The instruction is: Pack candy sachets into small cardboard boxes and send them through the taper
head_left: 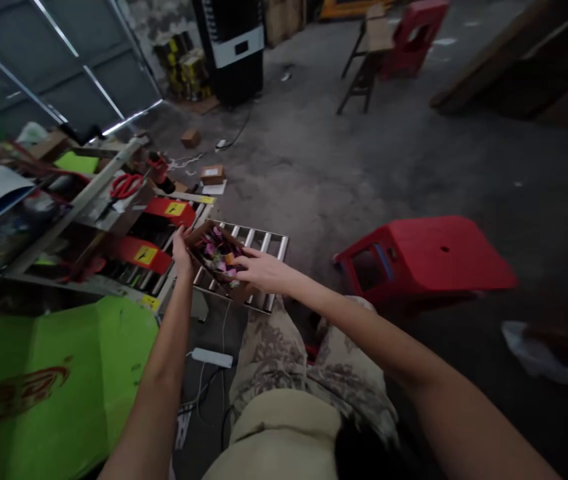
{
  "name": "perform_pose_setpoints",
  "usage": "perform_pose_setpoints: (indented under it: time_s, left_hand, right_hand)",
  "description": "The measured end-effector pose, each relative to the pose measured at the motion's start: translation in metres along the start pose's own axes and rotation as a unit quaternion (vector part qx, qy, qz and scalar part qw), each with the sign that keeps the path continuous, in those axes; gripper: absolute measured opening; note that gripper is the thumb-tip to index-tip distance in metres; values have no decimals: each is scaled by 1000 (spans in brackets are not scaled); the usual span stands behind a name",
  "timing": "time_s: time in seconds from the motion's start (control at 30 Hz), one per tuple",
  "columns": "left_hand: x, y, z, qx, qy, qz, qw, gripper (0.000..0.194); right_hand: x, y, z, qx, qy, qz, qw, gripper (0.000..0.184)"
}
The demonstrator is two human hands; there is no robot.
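Observation:
A small open cardboard box sits tilted over the near end of the roller conveyor. Inside it lie pink, purple and white pieces that look like small wrapped items or flowers, too blurred to name. My left hand grips the box's left side, fingers along its wall. From the right, my right hand reaches over the rim, its fingers bent down among the contents beside a small orange piece. What those fingertips pinch is hidden.
Left of the box stands a taping machine with red parts, red-handled scissors above. A green carton is at lower left. A red stool stands at right; a white power strip and cables lie below the conveyor.

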State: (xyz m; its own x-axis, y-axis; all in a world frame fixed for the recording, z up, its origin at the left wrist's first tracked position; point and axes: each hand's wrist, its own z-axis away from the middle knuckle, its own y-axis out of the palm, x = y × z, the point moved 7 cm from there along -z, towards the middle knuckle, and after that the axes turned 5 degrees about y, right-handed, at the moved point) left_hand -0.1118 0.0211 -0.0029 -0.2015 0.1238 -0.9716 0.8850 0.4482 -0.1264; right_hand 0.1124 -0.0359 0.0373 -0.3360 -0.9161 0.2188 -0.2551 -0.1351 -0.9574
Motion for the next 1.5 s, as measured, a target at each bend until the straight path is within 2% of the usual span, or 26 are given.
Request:
perform_pose_setpoints:
  time_s: [0.07, 0.13, 0.2, 0.3, 0.4, 0.47, 0.57, 0.67, 0.77, 0.83, 0.93, 1.0, 1.03, 1.13, 1.2, 1.23, 1.27, 1.3, 1.37, 1.43, 1.5]
  left_hand:
    - [3, -4, -16, -22, 28, 7, 999, 56]
    - [5, 2, -22, -3, 44, -1, 999, 46]
    - [4, 5, -21, 5, 59, -17, 998, 41]
    - [-7, 2, -12, 22, 88, -58, 994, 38]
    - [-18, 4, -6, 119, 80, -127, 981, 34]
    - [-21, 8, -5, 192, 58, -164, 966, 33]
    - [-20, 20, -11, 280, 38, -217, 934, 34]
    - [-13, 38, -20, 319, 50, -282, 904, 36]
    - [-5, 55, -24, 286, 65, -397, 870, 38]
    - [-5, 63, -20, 223, 84, -465, 852, 31]
    - [-15, 65, -11, 107, 135, -492, 853, 29]
    - [-18, 58, -9, 50, 139, -486, 861, 38]
    - [-17, 54, -10, 31, 131, -479, 867, 42]
    - [-19, 43, -10, -7, 113, -429, 896, 50]
    - [-25, 41, 2, -20, 130, -372, 919, 50]
    - [-29, 44, 13, -4, 147, -346, 927, 50]
    - [-31, 51, 27, 36, 165, -326, 930, 52]
    - [-33, 61, 45, 96, 183, -314, 927, 55]
    - [-32, 82, 87, 238, 208, -314, 896, 66]
    - [-30, 97, 125, 337, 222, -340, 849, 87]
    - [-29, 105, 145, 373, 232, -380, 814, 107]
  right_hand:
    - [7, -10, 3, -52, 40, -22, 998, 59]
    - [12, -12, 1, -89, 92, -56, 990, 71]
    - [10, -3, -10, -96, 145, -91, 981, 66]
    - [-5, 34, -38, -36, 225, -122, 966, 54]
    - [-16, 66, -59, 6, 251, -126, 960, 52]
    - [-16, 73, -63, -7, 247, -121, 961, 52]
    - [-13, 69, -58, -48, 235, -121, 963, 45]
    - [-8, 56, -48, -129, 206, -150, 958, 34]
    - [-9, 35, -28, -245, 187, -209, 928, 34]
    - [-11, 17, -12, -311, 193, -232, 901, 35]
    - [-14, -5, 13, -370, 257, -209, 868, 37]
    - [-14, -6, 20, -355, 302, -192, 864, 43]
    - [-11, 0, 19, -324, 304, -193, 875, 47]
    - [6, 30, 7, -197, 253, -203, 925, 57]
    - [10, 45, 5, -154, 244, -209, 934, 63]
    - [8, 48, 5, -152, 249, -218, 931, 65]
    - [4, 48, 6, -156, 250, -234, 926, 67]
    - [0, 47, 8, -166, 245, -260, 919, 68]
    - [-10, 43, 15, -190, 221, -343, 893, 67]
    - [-26, 41, 29, -238, 222, -445, 834, 62]
    - [-47, 46, 54, -321, 282, -506, 749, 52]
